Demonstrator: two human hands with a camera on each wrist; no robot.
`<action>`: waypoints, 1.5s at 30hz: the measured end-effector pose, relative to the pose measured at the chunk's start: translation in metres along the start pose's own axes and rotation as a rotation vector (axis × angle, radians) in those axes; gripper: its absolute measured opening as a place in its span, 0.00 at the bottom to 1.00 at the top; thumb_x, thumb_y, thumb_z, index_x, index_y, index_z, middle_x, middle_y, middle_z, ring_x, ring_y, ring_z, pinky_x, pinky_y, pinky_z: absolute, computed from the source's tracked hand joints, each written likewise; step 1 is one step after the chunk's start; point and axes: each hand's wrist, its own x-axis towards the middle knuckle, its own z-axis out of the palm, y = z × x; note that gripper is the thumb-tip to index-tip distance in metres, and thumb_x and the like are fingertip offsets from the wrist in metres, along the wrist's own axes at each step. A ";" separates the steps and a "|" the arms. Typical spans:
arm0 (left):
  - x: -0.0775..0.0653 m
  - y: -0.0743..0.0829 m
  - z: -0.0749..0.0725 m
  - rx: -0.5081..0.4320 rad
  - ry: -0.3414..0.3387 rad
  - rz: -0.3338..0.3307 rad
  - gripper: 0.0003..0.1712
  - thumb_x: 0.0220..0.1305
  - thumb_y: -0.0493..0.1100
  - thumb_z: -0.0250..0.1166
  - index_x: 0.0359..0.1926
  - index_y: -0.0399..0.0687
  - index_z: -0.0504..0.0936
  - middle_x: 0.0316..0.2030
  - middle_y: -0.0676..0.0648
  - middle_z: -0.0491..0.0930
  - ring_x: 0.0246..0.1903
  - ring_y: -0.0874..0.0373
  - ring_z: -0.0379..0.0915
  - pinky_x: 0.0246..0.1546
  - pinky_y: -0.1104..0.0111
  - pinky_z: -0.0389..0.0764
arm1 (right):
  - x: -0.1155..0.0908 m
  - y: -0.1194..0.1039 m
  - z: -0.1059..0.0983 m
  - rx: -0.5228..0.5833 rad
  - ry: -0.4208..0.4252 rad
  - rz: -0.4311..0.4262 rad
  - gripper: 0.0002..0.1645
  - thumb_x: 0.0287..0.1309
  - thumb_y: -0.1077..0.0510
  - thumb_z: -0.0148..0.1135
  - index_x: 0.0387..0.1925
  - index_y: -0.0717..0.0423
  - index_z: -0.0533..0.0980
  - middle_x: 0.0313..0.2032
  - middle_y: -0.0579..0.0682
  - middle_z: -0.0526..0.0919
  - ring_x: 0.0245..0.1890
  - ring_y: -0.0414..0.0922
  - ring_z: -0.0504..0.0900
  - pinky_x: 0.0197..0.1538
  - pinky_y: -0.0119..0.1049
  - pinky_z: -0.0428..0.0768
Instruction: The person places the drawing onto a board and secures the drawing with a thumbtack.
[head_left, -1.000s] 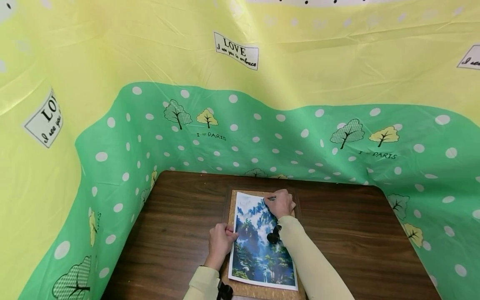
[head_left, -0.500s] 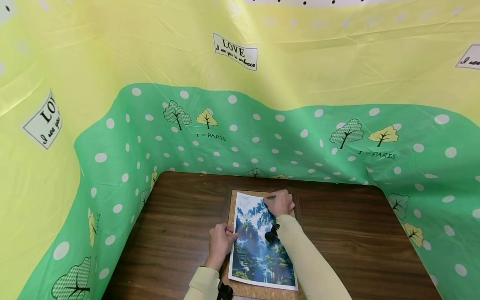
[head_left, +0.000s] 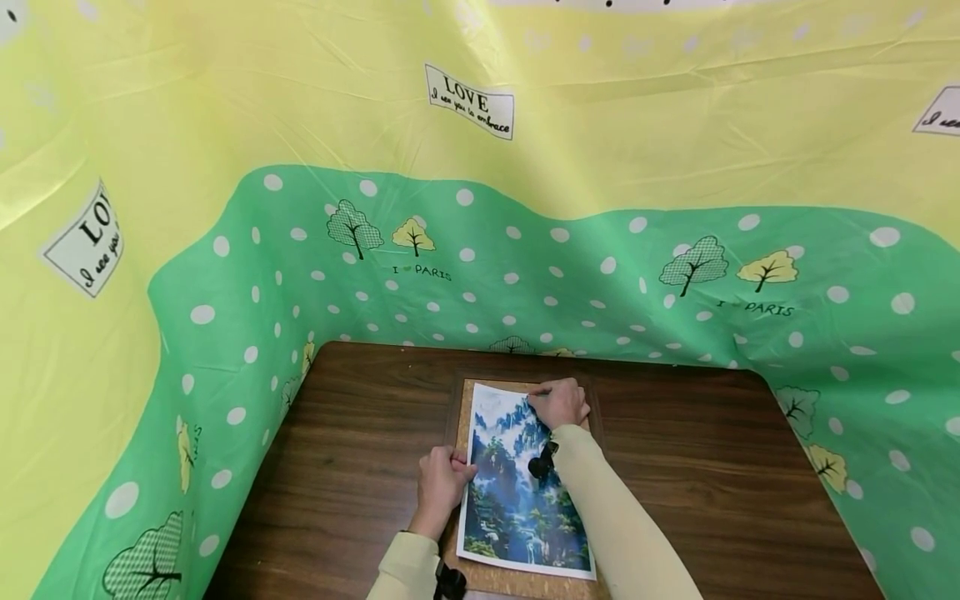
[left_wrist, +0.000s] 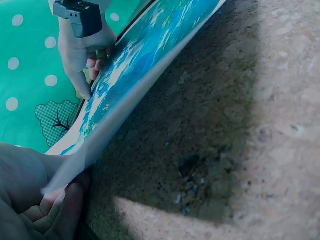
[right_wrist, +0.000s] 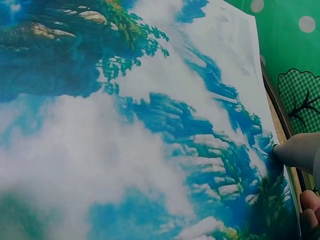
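Note:
A printed landscape picture (head_left: 498, 492), with blue mountains and waterfalls, lies over a cork board (head_left: 517, 580). My left hand (head_left: 438, 483) pinches its left edge between thumb and fingers. In the left wrist view, that edge of the paper is lifted off the cork (left_wrist: 280, 100), casting a shadow there. My right hand (head_left: 561, 404) is at the far edge, towards the right corner. Its thumb (right_wrist: 295, 151) lies on the picture's face, while its fingers (right_wrist: 310, 202) curl beyond the edge; their tips are partly hidden.
The board rests on a dark wooden table (head_left: 697, 467). A green and yellow patterned cloth (head_left: 570, 267) hangs around the table's back and sides. Black cameras sit at both wrists, the right one (head_left: 542, 462) over the picture.
My right wrist and forearm have shifted slightly to the left and away from me, while the fingers stay at the far edge. My left hand and the picture have held still.

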 end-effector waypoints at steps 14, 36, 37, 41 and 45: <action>0.001 0.000 0.001 -0.013 0.001 -0.027 0.14 0.53 0.37 0.83 0.26 0.45 0.83 0.20 0.52 0.80 0.21 0.62 0.74 0.24 0.66 0.77 | -0.002 -0.004 -0.001 -0.023 -0.014 0.014 0.05 0.60 0.53 0.74 0.33 0.49 0.92 0.57 0.60 0.76 0.59 0.65 0.69 0.59 0.65 0.62; 0.004 0.006 -0.005 0.064 -0.056 0.009 0.18 0.57 0.36 0.80 0.24 0.46 0.76 0.18 0.52 0.72 0.17 0.60 0.68 0.20 0.66 0.70 | -0.006 -0.002 0.001 -0.009 0.013 -0.089 0.04 0.62 0.54 0.76 0.34 0.48 0.92 0.51 0.56 0.83 0.57 0.63 0.72 0.60 0.65 0.61; 0.004 0.007 -0.005 0.080 -0.051 0.016 0.18 0.57 0.36 0.80 0.24 0.47 0.76 0.18 0.52 0.71 0.17 0.60 0.68 0.20 0.66 0.70 | -0.006 -0.001 0.001 -0.007 0.008 -0.100 0.04 0.62 0.54 0.76 0.34 0.48 0.92 0.52 0.56 0.82 0.57 0.63 0.71 0.60 0.65 0.60; 0.004 0.009 -0.005 0.169 -0.010 0.069 0.20 0.56 0.38 0.81 0.23 0.47 0.74 0.18 0.52 0.69 0.17 0.60 0.65 0.20 0.66 0.68 | -0.008 0.001 -0.001 -0.009 -0.019 -0.168 0.09 0.62 0.54 0.77 0.42 0.51 0.92 0.56 0.59 0.79 0.61 0.65 0.69 0.60 0.67 0.61; 0.004 0.009 -0.009 0.238 0.049 0.124 0.22 0.53 0.39 0.83 0.22 0.48 0.74 0.17 0.52 0.70 0.18 0.58 0.66 0.21 0.64 0.69 | -0.009 0.004 -0.007 -0.021 -0.072 -0.238 0.21 0.63 0.52 0.76 0.54 0.56 0.87 0.63 0.64 0.75 0.65 0.65 0.67 0.61 0.69 0.62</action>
